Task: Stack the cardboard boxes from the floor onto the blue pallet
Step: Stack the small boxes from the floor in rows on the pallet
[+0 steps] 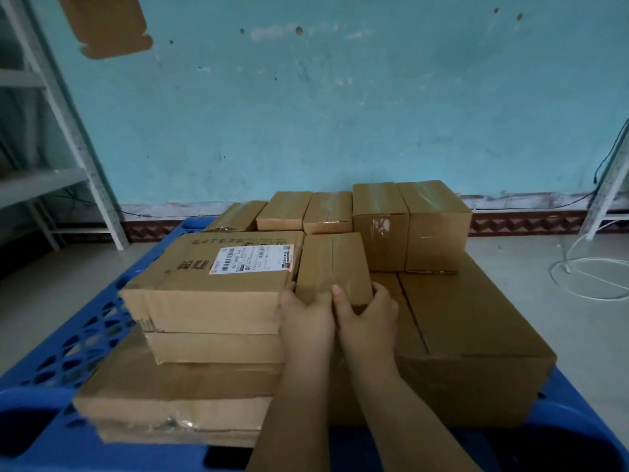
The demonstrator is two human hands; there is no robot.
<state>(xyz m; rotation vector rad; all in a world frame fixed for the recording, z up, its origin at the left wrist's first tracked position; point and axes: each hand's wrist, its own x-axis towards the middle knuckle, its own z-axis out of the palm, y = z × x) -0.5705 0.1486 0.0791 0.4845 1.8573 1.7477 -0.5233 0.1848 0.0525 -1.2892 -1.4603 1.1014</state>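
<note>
Cardboard boxes already crowd the blue pallet (102, 321); no box shows on the visible floor. Both hands, left hand (308, 318) and right hand (369, 316), grip a small box (335, 264) being set mid-stack, beside the labelled box (218, 277).

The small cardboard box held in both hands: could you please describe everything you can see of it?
The small plain brown cardboard box is closed, with clear tape along its top seam. It sits between the labelled box stack and the large carton. The left hand and right hand grip its near end.
</note>
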